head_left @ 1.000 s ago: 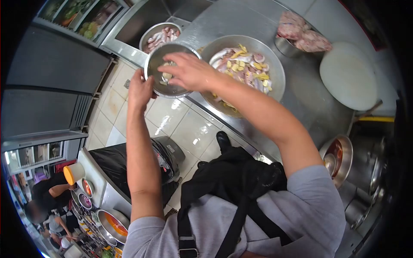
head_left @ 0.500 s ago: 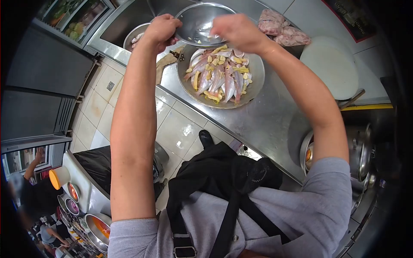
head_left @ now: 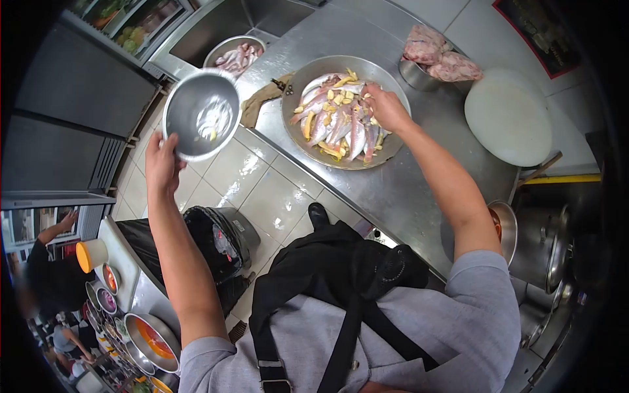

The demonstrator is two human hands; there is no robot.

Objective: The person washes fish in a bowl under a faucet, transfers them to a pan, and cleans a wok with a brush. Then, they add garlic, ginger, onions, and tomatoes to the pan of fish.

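Observation:
My left hand [head_left: 164, 160] grips the rim of a metal mixing bowl [head_left: 183, 121], tilted and held out over the floor to the left; a few pale bits cling inside it. A wide round metal pan [head_left: 393, 147] on the steel counter holds several silvery-pink fish [head_left: 357, 134]. Yellowish pieces that look like garlic and ginger [head_left: 337, 98] are scattered on top of the fish. My right hand [head_left: 388, 110] reaches down at the pan's right side, its fingers drawn together at the fish. What those fingertips hold, if anything, is hidden.
Behind the pan, meat packs [head_left: 452, 65] rest on a metal pot. A round white board [head_left: 508, 118] leans by the wall. A bowl of fish [head_left: 239, 59] sits by the sink. A brown cloth [head_left: 262, 101] lies at the counter edge. A lined bin [head_left: 229, 242] stands below; another person [head_left: 56, 275] is far left.
My left hand has swung the bowl from above the pan out to the left. My right hand has come down from the bowl to the fish.

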